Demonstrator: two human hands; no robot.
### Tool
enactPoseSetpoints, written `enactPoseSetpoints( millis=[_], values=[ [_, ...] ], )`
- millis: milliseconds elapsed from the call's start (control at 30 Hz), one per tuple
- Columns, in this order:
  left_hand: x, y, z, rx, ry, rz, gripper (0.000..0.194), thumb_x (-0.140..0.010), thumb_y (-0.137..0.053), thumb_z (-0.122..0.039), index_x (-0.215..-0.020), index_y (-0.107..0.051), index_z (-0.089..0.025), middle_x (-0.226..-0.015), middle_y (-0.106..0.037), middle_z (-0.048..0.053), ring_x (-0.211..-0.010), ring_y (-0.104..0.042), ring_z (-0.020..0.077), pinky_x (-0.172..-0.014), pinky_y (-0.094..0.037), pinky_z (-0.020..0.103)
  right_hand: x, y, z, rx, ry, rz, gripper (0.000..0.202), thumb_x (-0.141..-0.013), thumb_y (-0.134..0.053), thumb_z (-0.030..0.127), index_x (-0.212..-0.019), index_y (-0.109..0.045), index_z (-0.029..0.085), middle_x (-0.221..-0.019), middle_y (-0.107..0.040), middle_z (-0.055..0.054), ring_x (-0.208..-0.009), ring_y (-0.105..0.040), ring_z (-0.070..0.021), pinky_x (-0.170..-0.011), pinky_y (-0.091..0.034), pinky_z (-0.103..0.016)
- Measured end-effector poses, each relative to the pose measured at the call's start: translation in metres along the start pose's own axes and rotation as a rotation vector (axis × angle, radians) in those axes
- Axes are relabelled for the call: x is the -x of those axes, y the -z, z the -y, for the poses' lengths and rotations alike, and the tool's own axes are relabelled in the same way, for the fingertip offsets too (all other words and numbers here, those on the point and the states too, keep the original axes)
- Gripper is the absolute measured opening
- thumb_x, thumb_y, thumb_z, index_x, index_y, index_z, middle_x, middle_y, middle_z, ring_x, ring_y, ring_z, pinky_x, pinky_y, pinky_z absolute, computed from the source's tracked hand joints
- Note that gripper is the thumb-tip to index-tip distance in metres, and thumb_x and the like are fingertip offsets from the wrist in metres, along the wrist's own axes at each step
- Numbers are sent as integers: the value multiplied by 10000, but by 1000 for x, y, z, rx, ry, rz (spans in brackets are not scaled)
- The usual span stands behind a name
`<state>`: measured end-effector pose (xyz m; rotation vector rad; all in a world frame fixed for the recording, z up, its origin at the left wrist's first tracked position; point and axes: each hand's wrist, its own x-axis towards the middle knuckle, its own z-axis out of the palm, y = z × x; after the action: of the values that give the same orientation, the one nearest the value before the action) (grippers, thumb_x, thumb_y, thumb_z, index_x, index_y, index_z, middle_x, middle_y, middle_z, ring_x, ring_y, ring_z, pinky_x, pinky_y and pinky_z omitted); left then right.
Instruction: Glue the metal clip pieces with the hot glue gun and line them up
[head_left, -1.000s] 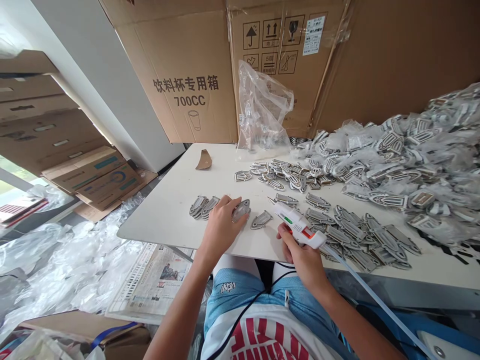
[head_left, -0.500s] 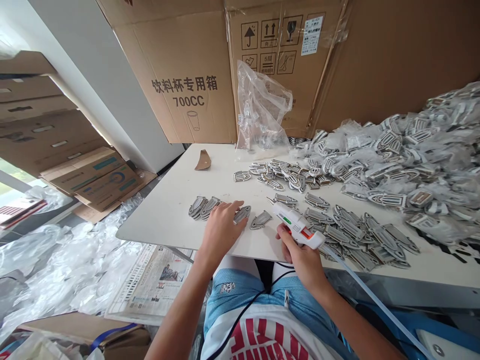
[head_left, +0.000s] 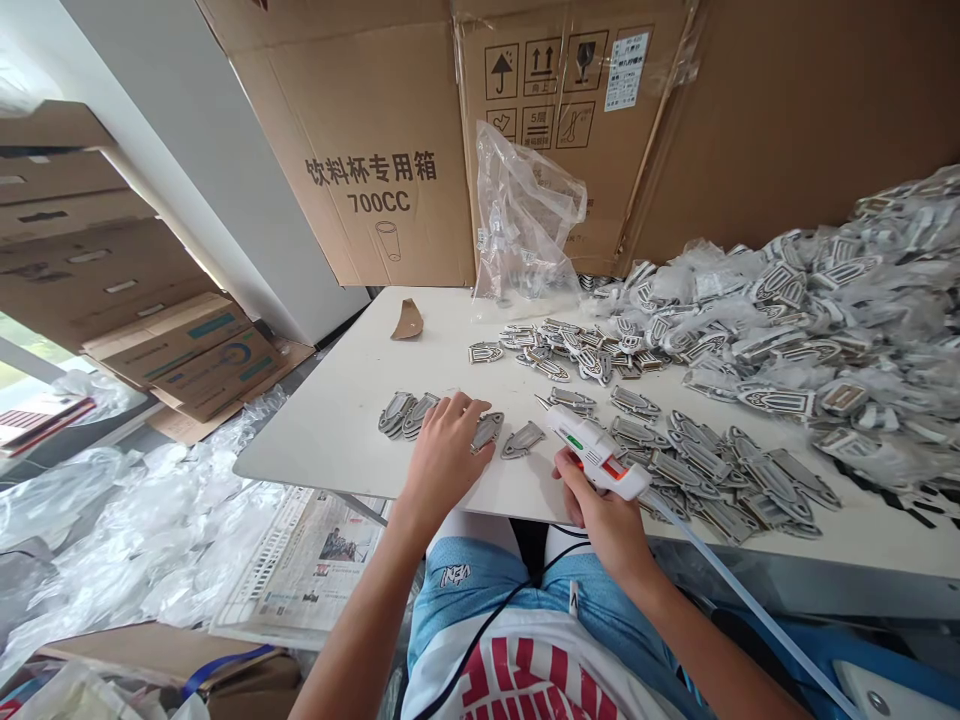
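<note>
My right hand (head_left: 592, 492) is wrapped round the handle of a white glue gun (head_left: 589, 445), its nozzle pointing up and left over the table. Beside a grey metal piece (head_left: 487, 430) is my left hand (head_left: 450, 440), fingers bent over the tabletop; whether it grips anything beneath is hidden. Another grey piece (head_left: 523, 439) lies between the two hands. Left of my left hand sits a small group of similar pieces (head_left: 396, 413). A larger pile of grey pieces (head_left: 697, 460) lies right of the glue gun.
Bagged metal pieces (head_left: 787, 300) are heaped at the right of the white table (head_left: 315, 420). Behind stand large cardboard boxes (head_left: 360, 120) and a clear plastic bag (head_left: 517, 230). A brown scrap (head_left: 407, 320) lies at the back left. Plastic wrap (head_left: 150, 540) covers the floor.
My left hand's fingers have shifted very slightly, and a little more of the grey piece beside them shows. My right hand and the glue gun look unchanged.
</note>
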<state>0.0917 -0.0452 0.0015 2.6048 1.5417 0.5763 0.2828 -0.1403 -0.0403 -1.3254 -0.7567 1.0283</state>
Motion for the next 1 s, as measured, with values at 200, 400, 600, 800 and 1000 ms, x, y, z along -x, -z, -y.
enactPoseSetpoints(
  millis=[200, 400, 600, 800, 1000],
  values=[
    [-2, -5, -1, -46, -38, -7, 399, -891, -716, -163, -1272, -627, -241, -1229, -655, 96, -1172, -616, 318, -1023, -487, 493, 1, -1, 3, -4, -18, 4, 489, -814, -829, 657, -861, -679, 193, -528, -419, 70, -467, -299, -107, -432, -293, -252],
    [-2, -6, -2, -53, -41, -5, 327, -911, -690, -189, -1227, -637, -255, -1172, -686, 89, -1153, -623, 321, -995, -473, 486, 0, -1, 3, 14, -18, 4, 487, -826, -822, 656, -880, -690, 190, -529, -419, 66, -476, -303, -114, -443, -308, -262],
    [-2, -5, -1, -63, -20, -16, 362, -898, -718, -204, -1250, -642, -241, -1217, -673, 98, -1169, -606, 328, -1008, -470, 494, 1, -1, 3, 0, -18, 12, 485, -811, -832, 656, -858, -683, 197, -526, -417, 67, -472, -304, -116, -441, -306, -267],
    [-3, -7, -1, -60, 21, -74, 422, -881, -721, -182, -1289, -629, -234, -1246, -623, 117, -1175, -568, 337, -1012, -476, 492, 2, 0, 3, 2, -11, 5, 485, -812, -834, 654, -875, -701, 192, -519, -418, 70, -471, -308, -115, -452, -314, -271],
    [-4, -11, 4, -60, 121, -129, 404, -885, -707, -202, -1280, -627, -235, -1251, -599, 135, -1163, -549, 354, -1026, -467, 517, 2, 0, 4, 28, -27, 24, 476, -832, -814, 657, -860, -696, 197, -547, -454, 58, -480, -327, -121, -461, -311, -276]
  ],
)
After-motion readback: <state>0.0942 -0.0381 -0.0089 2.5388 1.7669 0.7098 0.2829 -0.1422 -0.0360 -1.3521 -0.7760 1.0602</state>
